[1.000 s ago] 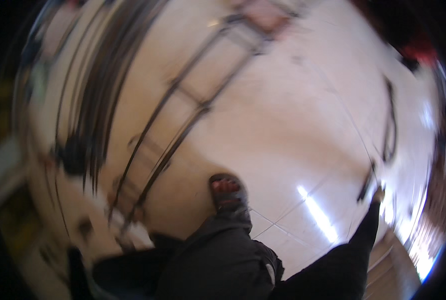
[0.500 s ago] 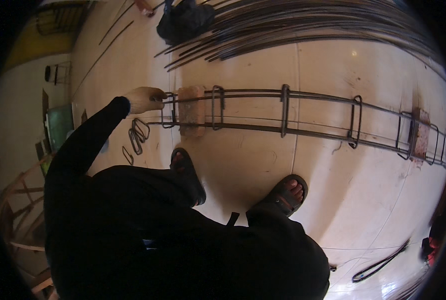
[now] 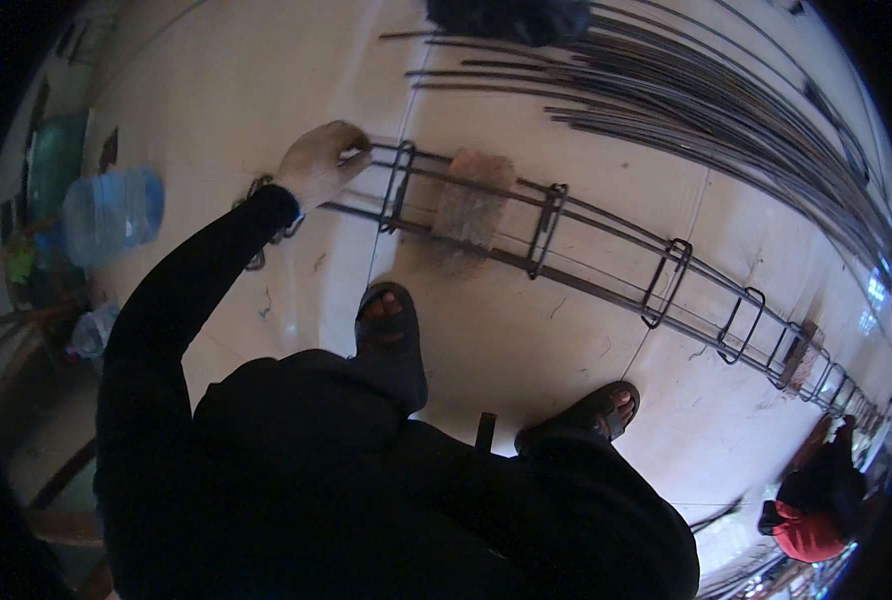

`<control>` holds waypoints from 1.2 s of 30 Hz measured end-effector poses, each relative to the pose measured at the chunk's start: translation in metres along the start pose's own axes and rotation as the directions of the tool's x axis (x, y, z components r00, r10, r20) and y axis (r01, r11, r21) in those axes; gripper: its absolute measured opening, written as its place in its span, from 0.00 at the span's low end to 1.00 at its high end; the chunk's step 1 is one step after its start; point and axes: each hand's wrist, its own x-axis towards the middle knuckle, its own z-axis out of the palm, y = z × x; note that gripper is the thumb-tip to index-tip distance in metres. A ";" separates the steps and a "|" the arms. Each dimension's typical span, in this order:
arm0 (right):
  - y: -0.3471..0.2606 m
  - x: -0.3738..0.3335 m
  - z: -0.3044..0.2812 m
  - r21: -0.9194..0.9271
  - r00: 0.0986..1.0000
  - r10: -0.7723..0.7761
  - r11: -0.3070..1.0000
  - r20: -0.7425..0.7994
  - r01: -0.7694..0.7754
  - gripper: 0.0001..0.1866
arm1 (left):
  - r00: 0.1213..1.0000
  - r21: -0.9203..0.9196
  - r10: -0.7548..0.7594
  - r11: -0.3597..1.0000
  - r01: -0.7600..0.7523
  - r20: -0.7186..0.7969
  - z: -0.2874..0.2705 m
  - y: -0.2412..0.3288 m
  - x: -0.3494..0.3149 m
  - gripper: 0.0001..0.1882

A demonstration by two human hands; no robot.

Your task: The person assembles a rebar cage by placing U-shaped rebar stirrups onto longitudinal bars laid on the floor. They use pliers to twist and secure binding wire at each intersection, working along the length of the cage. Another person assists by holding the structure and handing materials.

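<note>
A long rebar cage (image 3: 606,240) of dark steel bars and rectangular stirrups lies across the pale tiled floor, propped on a reddish brick (image 3: 473,195) near its left end. My left hand (image 3: 318,160), at the end of a black sleeve, is curled around the bar ends at the cage's left tip. A few loose stirrups (image 3: 261,235) lie on the floor just under my wrist. My right hand is out of sight. My feet in dark sandals (image 3: 391,340) stand just in front of the cage.
A bundle of long straight steel rods (image 3: 726,90) lies on the floor behind the cage. A clear blue water jug (image 3: 114,212) lies at the left. Another person in red (image 3: 811,510) crouches at the lower right by the cage's far end.
The view swung from a blurred look at the floor down onto the cage. My left hand stays at the cage's left end, seen closer and with the cage running more diagonally.
</note>
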 end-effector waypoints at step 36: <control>-0.429 -0.241 0.201 0.541 -0.450 -0.324 0.292 0.832 0.789 0.23 | 0.995 0.001 -0.006 1.000 0.006 -0.104 0.058 0.050 -0.081 0.15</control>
